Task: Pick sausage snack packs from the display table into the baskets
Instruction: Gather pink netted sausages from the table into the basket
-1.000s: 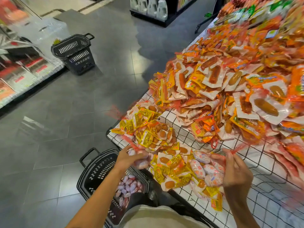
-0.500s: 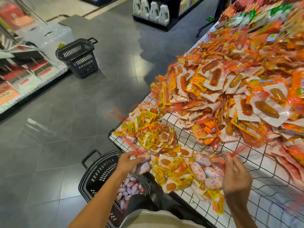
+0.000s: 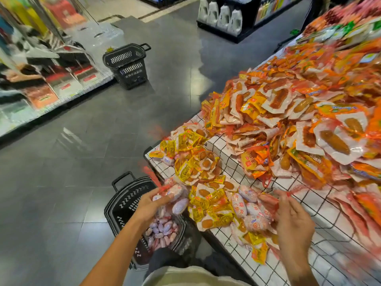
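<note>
My left hand (image 3: 151, 204) grips a red net bag of pink-white sausage packs (image 3: 179, 200) at the table's near-left corner, just above a black basket (image 3: 127, 200) on the floor that holds more of the same packs (image 3: 161, 231). My right hand (image 3: 292, 221) pinches the red netting of another net bag of pink-white packs (image 3: 250, 212) lying on the display table (image 3: 321, 205). Yellow sausage packs (image 3: 214, 205) lie between the two bags.
A big heap of orange and white sausage packs (image 3: 299, 124) covers the table to the right. A second black basket (image 3: 128, 66) stands on the grey floor by the left shelves (image 3: 41, 87). Dark shelving with white jugs (image 3: 222, 14) stands at the back.
The view has shifted down and right. My left hand with its net bag has stayed over the basket by the corner; my right hand keeps its pinch on the netting.
</note>
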`<state>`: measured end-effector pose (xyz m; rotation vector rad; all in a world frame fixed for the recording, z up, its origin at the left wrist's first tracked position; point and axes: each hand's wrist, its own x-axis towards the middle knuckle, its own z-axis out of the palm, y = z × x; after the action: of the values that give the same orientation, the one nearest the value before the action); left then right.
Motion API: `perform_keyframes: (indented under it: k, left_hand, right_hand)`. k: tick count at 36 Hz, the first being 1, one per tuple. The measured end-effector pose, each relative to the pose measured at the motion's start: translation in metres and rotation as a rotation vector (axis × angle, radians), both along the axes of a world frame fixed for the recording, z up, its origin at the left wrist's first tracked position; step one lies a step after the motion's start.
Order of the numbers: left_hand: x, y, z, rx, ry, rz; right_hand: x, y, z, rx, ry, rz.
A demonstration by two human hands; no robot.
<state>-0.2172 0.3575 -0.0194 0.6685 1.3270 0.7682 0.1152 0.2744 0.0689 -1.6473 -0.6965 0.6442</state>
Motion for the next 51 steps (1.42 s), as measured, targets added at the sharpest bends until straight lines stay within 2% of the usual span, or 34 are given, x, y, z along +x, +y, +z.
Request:
perform_keyframes:
  k: [12,22,25,30,36,44,51]
  left_hand:
    - [0.005,-0.064,0.029,0.146,0.076,0.187]
    - [0.0,-0.125,0.056,0.171,0.162,0.291]
    - [-0.003,-0.143,0.059,0.179,0.183,0.329]
    - [-0.016,-0.17,0.052,0.178,0.197,0.453]
    - [-0.044,-0.201,0.034,0.153,0.123,0.563]
    - [-0.115,-0.238,0.002,0.081,0.08,0.667]
    - [-0.182,-0.263,-0.009,0.076,0.11,0.74]
  right_hand:
    - [0.015,0.004,-0.01,-0.002,0.108,0.143]
    - [0.017,0.003,-0.005,0.031,0.007,0.341]
    - [0.006,0.001,0.01,0.097,-0.008,0.409]
    - [-0.026,0.001,0.03,0.162,0.001,0.582]
    - [-0.079,0.002,0.027,0.159,-0.014,0.724]
    - [-0.184,-0.006,0.0,0.026,0.013,0.845]
    - [-0.255,-0.011,-0.038,-0.143,-0.083,0.851]
